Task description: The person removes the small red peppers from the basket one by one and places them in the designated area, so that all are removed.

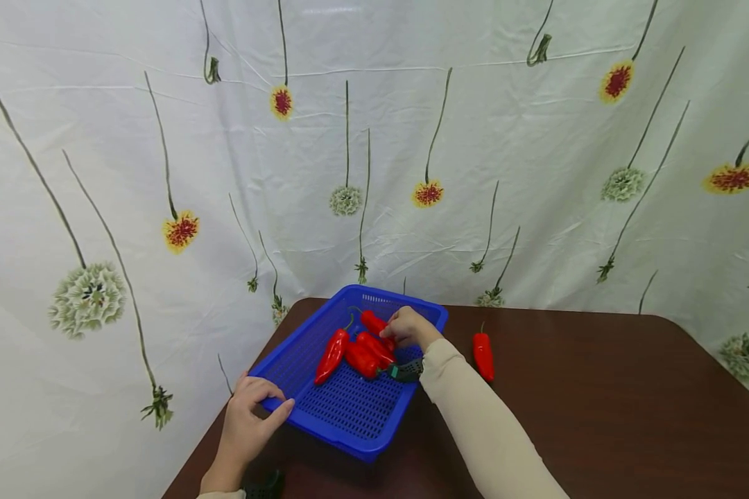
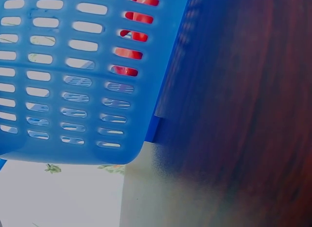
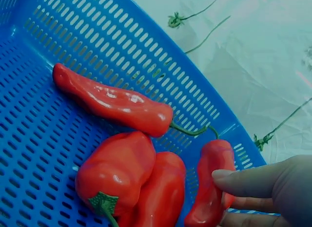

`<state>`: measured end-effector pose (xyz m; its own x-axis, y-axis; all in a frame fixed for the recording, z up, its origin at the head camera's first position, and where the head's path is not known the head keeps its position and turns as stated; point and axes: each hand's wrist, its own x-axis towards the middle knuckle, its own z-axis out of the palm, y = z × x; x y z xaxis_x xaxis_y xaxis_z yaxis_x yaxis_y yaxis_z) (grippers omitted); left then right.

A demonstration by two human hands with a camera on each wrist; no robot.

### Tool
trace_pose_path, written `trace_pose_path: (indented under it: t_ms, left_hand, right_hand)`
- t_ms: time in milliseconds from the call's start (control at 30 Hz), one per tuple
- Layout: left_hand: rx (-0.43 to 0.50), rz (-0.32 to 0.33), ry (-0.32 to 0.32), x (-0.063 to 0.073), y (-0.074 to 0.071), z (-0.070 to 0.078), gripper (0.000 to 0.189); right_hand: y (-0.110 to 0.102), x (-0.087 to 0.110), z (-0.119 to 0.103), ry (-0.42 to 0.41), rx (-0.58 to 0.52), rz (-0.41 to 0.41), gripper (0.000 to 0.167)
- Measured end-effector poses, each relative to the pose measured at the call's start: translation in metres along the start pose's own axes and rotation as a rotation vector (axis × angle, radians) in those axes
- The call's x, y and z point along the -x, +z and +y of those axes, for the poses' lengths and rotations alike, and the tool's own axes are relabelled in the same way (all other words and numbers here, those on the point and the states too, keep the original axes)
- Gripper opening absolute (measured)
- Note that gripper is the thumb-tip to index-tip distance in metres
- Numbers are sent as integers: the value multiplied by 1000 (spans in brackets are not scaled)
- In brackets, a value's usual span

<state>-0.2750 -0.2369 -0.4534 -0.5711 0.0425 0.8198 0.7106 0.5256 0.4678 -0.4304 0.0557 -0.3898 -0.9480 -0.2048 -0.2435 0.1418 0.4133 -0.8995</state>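
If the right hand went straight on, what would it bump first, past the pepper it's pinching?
Beyond the pinched pepper, the right hand would probably meet the neighbouring red pepper, though depth is hard to judge.

Location type: apparently an indoor tabletop area with a domestic look; whether it is a home, a studio or other premises cannot be determined. Indicators: (1) White cloth [image 1: 387, 138], printed with long-stemmed flowers pointing heads-down, spans the background and the left side. Crease lines cross it. (2) The surface [image 1: 599, 388] is dark reddish-brown with a wood-like grain and rounded far corners. (3) A perforated blue basket [image 1: 349, 405] and red peppers [image 1: 333, 357] are kitchen-type articles; they do not establish a kitchen.
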Motion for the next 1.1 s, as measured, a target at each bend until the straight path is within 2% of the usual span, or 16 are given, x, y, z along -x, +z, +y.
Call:
trace_pose_path:
  t_ms: [500, 933, 1100]
  left_hand:
    - [0, 7, -15, 1, 1, -2, 34]
    - [3, 10, -36, 1, 1, 2, 34]
    - [1, 11, -40, 1, 0, 2, 34]
  right_hand:
    - [-4, 13, -13, -35, -40, 36, 40]
    - [-11, 23, -17, -47, -137, 13, 45]
    - [-13, 24, -18, -54, -213, 1, 45]
